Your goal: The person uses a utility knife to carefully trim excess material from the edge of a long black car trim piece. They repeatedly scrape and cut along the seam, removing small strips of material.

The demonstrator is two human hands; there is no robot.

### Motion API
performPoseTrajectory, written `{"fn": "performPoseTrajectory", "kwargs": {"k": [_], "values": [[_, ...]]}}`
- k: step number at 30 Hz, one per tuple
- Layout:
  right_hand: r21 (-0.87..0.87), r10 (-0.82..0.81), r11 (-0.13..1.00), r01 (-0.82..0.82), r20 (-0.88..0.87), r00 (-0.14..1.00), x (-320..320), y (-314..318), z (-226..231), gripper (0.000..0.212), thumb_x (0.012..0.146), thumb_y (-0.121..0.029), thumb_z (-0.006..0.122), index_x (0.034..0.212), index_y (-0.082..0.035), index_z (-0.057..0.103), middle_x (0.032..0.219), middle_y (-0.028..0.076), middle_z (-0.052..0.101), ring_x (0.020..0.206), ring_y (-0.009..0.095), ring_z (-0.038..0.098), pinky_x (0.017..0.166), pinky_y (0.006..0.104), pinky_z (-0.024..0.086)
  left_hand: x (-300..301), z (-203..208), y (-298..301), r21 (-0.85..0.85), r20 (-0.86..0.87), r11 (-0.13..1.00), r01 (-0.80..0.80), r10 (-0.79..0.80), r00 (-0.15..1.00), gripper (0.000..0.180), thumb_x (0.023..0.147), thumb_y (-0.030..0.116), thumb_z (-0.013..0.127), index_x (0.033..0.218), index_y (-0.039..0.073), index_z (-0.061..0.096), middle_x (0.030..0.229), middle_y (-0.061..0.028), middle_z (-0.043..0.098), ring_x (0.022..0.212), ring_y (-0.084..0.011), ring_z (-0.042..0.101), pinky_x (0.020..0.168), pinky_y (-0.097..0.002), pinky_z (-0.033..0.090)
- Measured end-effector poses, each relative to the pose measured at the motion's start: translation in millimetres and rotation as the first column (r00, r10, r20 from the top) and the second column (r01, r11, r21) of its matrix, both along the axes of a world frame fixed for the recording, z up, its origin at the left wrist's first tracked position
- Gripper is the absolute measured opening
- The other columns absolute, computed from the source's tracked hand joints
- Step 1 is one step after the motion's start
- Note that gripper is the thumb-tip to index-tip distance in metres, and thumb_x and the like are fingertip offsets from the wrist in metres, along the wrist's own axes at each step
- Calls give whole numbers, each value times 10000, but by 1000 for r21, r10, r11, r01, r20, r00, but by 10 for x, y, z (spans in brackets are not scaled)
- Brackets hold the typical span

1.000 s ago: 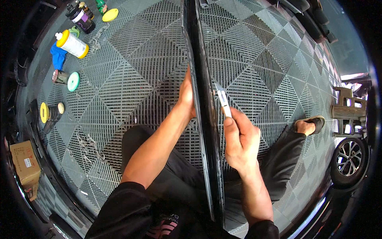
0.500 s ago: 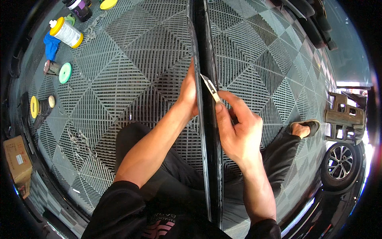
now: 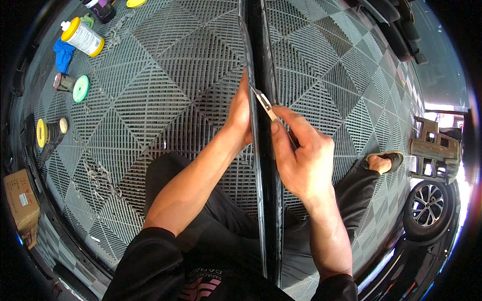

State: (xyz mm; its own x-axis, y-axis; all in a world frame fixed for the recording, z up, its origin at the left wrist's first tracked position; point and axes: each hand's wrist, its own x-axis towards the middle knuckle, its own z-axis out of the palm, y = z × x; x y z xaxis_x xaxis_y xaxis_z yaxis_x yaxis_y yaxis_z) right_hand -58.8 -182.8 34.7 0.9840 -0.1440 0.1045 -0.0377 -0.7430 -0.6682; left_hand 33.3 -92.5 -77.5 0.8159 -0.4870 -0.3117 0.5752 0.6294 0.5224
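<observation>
A long, glossy black car panel (image 3: 273,241), seen edge-on and looking like a door edge, runs upright through the middle of the view. My right hand (image 3: 306,155) pinches a small craft knife (image 3: 266,105) with a pale handle between thumb and forefinger. The knife's pointed blade slants up and left, its tip at the panel's left rim. On the panel's other side, my left hand (image 3: 240,113) lies flat against the face with fingers stretched upward; the panel partly hides it.
At the left, a yellow-and-white bottle (image 3: 83,37), a blue cloth (image 3: 63,56), polishing machines with a green pad (image 3: 81,89) and a yellow pad (image 3: 41,133), and a cardboard box (image 3: 21,200). A wheel (image 3: 427,204) and brown plastic stool (image 3: 436,150) stand right. Grey floor tiles (image 3: 170,65) lie below.
My right hand has shifted slightly upward along the panel, carrying the craft knife, and its blade tip now sits a little higher. My left hand stays nearly in place.
</observation>
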Motion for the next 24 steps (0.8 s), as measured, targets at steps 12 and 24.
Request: {"fn": "performPoseTrajectory", "kwargs": {"k": [12, 24], "values": [[-129, 90, 988, -79, 86, 992, 16, -3, -32, 208, 918, -93, 687, 1116, -41, 719, 815, 154, 729, 652, 320, 716, 602, 406, 575, -10, 207, -18, 60, -147, 997, -42, 51, 988, 619, 1080, 625, 316, 1070, 92, 630, 672, -5, 588, 498, -113, 590, 409, -257, 504], [-122, 106, 988, -96, 77, 991, -60, 23, 5, 243, 911, -74, 686, 1151, -36, 702, 741, 160, 689, 591, 334, 682, 563, 427, 551, -22, 218, 8, 136, -121, 990, -32, 49, 991, 626, 1072, 645, 331, 928, 116, 635, 627, 15, 544, 462, -98, 547, 375, -261, 429]]}}
